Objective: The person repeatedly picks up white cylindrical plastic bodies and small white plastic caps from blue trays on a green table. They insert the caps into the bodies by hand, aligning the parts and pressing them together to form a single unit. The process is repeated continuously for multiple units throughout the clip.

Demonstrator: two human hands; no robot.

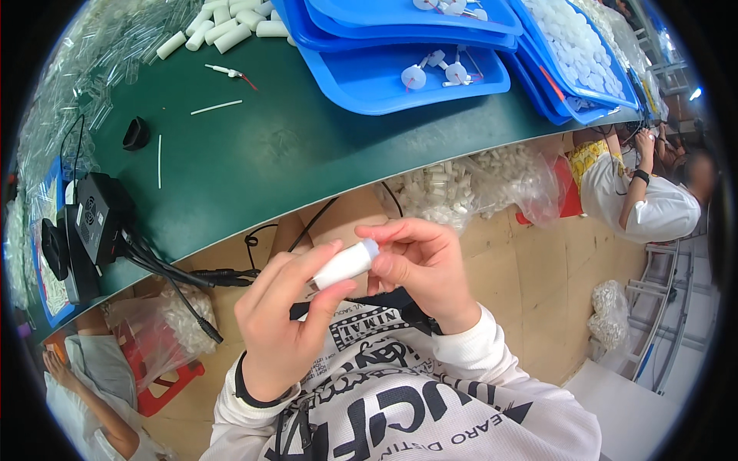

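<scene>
A white plastic tube (344,266) is held in front of my chest, tilted with its upper end toward the right. My left hand (280,323) is closed round its body, thumb below and fingers above. At the tube's right end sits a pale, bluish-white round cap (371,248). My right hand (419,269) pinches this cap between thumb and forefinger. Whether the cap is fully seated on the tube cannot be made out.
Ahead is a green table (269,146) with stacked blue trays (361,96), white tubes (233,37), clear tubes (108,84) and a thin white stick (216,107). A black device (100,215) trails cables over the left edge. Co-workers sit left (92,384) and right (653,192).
</scene>
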